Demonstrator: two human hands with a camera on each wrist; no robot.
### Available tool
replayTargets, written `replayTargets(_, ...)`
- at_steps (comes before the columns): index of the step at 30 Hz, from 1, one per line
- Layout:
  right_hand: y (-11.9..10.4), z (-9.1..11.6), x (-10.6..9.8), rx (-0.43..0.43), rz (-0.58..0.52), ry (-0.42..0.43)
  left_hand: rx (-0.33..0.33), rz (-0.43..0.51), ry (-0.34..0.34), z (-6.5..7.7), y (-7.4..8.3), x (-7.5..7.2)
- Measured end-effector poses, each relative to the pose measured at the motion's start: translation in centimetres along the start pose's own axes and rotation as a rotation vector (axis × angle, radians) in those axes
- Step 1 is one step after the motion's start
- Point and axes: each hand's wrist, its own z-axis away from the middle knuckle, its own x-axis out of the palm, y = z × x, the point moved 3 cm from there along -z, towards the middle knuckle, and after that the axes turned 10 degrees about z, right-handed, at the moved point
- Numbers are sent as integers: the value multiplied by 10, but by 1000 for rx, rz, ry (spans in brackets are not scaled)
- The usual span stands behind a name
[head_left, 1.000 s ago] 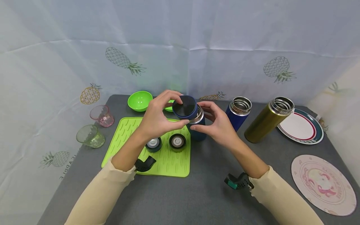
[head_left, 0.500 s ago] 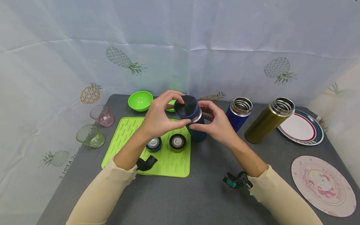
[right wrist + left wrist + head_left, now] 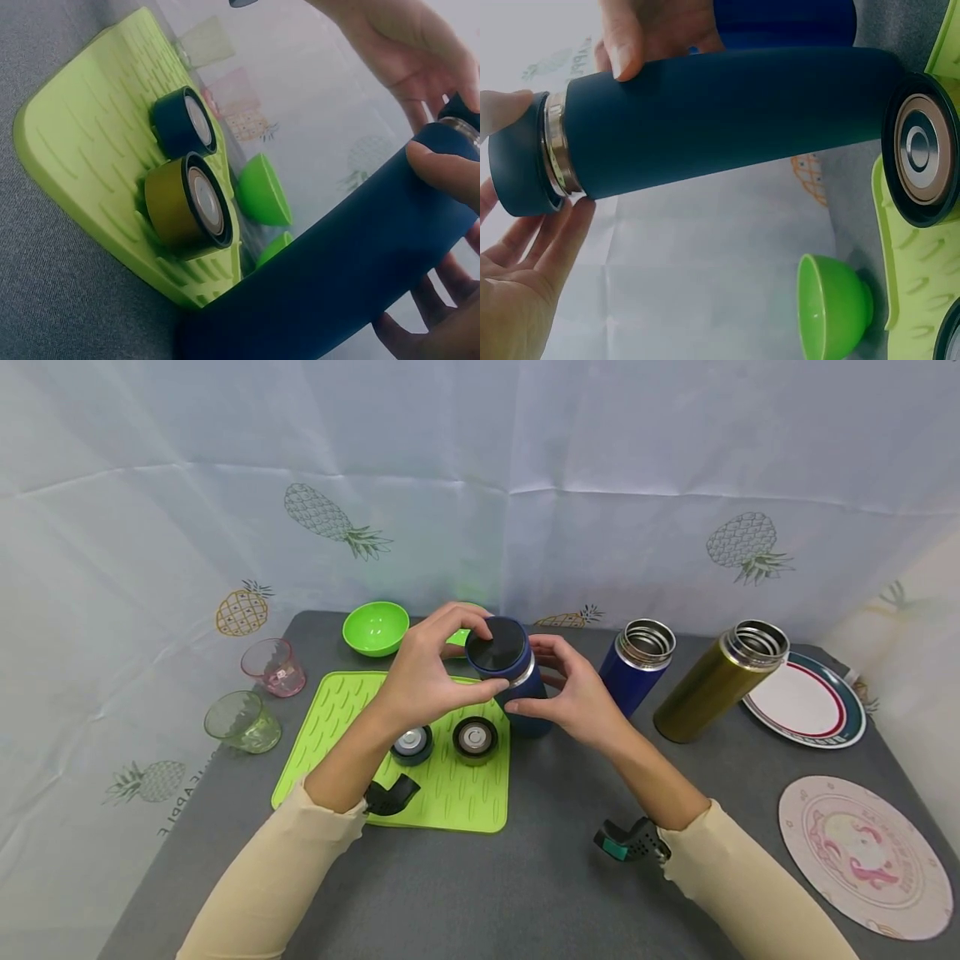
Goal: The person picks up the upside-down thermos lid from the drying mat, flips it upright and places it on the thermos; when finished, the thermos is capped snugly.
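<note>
My left hand holds a dark blue bottle lid by its sides, thumb in front and a fingertip at its black top. The lid sits on the mouth of a dark blue insulated bottle, and a band of steel neck shows between lid and body. High on that bottle, the fingers and thumb of my right hand grip it just below the neck. The bottle stands at the right edge of a lime green mat. On the mat lie a blue lid and a gold lid, undersides up.
To the right stand an uncapped blue bottle and an uncapped gold bottle. Beyond them are a rimmed plate and a round pink mat. Green bowls stand behind; a pink glass and a green glass stand left.
The lid has shifted slightly right and levelled over the bottle's mouth, covering the opening that showed a second ago. The right hand keeps its grip on the bottle.
</note>
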Motion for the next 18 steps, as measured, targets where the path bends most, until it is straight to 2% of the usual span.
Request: replayTargets(18,5,-3,-3,27,-30,-2,-35,-26,-35,-1,-4,2)
